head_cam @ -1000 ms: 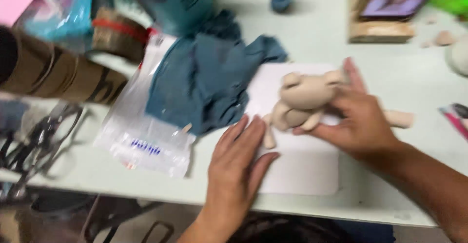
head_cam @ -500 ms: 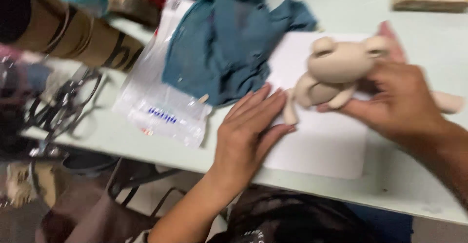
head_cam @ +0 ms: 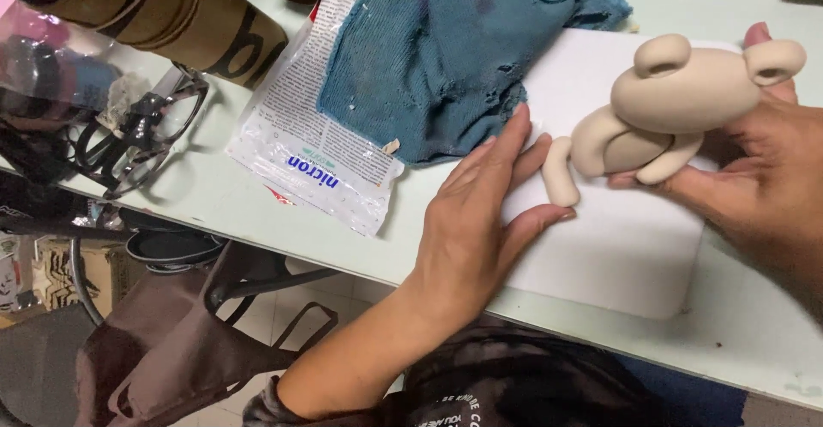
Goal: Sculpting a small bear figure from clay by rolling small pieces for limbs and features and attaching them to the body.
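Under my right hand (head_cam: 759, 183), whose fingers curl around its back, the clay figure (head_cam: 664, 114) has stayed on the white board (head_cam: 626, 255), while my left hand (head_cam: 480, 221) has slid closer, fingers spread flat just beside its loose leg, so shaping goes on.

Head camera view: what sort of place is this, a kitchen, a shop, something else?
Most likely a hobby or craft worktable. The right hand steadies a beige clay animal figure on a white work board, a stained blue rag lies beside it, and the left hand rests flat on the board.
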